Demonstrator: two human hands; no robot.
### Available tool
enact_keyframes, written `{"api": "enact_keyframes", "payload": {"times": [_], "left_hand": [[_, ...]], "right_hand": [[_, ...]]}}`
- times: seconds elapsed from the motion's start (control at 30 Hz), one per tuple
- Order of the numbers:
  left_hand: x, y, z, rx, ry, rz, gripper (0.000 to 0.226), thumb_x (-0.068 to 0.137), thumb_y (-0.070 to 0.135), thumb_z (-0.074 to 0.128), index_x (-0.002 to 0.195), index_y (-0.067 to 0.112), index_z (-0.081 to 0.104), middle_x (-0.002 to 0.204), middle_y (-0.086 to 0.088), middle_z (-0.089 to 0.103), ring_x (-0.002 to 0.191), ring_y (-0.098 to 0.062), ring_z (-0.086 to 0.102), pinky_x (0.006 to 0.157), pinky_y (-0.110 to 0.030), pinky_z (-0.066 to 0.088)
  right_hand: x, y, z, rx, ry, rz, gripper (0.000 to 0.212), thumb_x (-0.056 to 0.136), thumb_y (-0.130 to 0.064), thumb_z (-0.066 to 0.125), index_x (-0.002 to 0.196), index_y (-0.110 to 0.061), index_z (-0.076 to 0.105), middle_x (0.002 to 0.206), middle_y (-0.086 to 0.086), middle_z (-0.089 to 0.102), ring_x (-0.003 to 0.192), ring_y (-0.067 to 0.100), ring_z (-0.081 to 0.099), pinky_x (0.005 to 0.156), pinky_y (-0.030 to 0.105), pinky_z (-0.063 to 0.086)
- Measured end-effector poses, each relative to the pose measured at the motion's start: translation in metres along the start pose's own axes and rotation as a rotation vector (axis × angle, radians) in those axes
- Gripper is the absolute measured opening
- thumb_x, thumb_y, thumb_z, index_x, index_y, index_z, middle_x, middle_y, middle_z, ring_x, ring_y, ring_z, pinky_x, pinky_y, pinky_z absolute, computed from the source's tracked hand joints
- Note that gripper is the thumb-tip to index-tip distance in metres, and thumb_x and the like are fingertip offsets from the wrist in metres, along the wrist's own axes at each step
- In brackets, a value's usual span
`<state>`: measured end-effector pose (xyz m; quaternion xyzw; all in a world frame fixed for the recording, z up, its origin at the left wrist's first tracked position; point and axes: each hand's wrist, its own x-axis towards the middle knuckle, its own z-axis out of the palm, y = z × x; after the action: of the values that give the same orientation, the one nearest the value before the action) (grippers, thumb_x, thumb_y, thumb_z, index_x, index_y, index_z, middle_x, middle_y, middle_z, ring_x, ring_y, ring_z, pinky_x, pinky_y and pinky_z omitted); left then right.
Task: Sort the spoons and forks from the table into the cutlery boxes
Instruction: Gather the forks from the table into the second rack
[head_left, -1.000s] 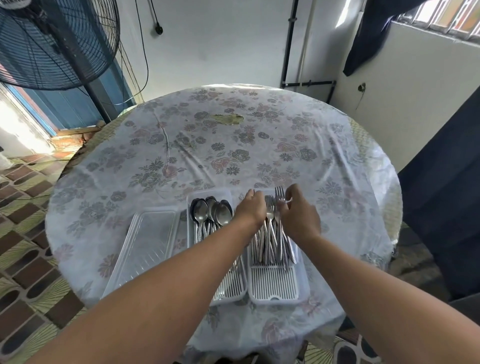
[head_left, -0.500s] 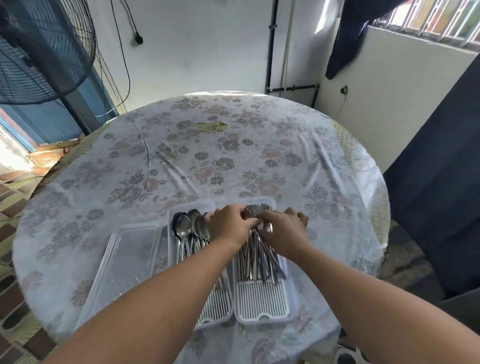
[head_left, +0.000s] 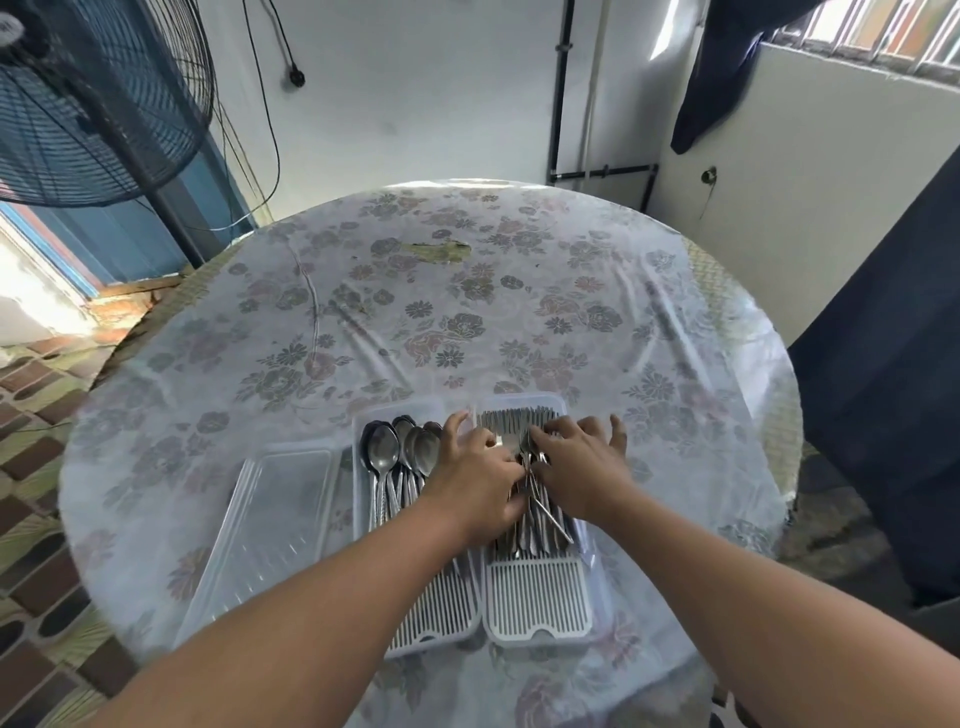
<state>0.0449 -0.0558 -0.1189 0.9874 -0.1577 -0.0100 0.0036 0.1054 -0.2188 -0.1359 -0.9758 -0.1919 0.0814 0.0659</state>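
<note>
Both hands lie on the forks (head_left: 519, 418) in the right-hand box (head_left: 540, 608), at about 6 o'clock on the round table (head_left: 467, 312). The left hand (head_left: 480, 478) rests palm down, thumb raised, fingers bent down into the pile. The right hand (head_left: 582, 462) is spread wide, fingers pressing flat; whether either pinches a fork I cannot tell. Two boxes stand side by side, touching; the left box (head_left: 441, 613) holds at least four spoons (head_left: 384, 452). One clear lid (head_left: 260, 530) lies at their 9 o'clock.
</note>
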Motion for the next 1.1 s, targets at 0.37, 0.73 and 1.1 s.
{"api": "enact_keyframes", "payload": {"times": [0.37,0.73,1.1], "left_hand": [[0.009,-0.005,-0.012,0.170,0.045,0.037,0.031,0.091,0.007,0.058,0.114,0.023,0.070,0.111,0.001,0.060,0.122,-0.028,0.046,0.105,-0.048,0.021],[0.031,-0.022,-0.016,-0.016,0.176,-0.166,0.025,0.100,0.038,0.059,0.124,0.038,0.065,0.122,0.003,0.051,0.122,-0.026,0.038,0.109,-0.046,0.018],[0.011,-0.029,0.000,-0.057,0.180,-0.224,0.025,0.101,0.048,0.051,0.119,0.035,0.064,0.124,0.005,0.051,0.120,-0.024,0.038,0.109,-0.046,0.017]], "right_hand": [[-0.007,-0.007,0.000,0.042,0.096,0.007,0.037,0.100,-0.041,0.050,0.136,-0.036,0.053,0.146,0.001,0.045,0.141,0.032,0.031,0.122,0.061,-0.002],[0.004,-0.016,-0.002,0.230,0.136,-0.001,0.026,0.101,-0.045,0.048,0.115,-0.037,0.069,0.104,-0.011,0.072,0.109,0.020,0.057,0.098,0.046,0.029],[0.006,-0.032,-0.003,0.074,0.118,0.143,0.023,0.101,-0.034,0.040,0.089,-0.028,0.059,0.087,-0.005,0.066,0.099,0.021,0.057,0.104,0.049,0.024]]}}
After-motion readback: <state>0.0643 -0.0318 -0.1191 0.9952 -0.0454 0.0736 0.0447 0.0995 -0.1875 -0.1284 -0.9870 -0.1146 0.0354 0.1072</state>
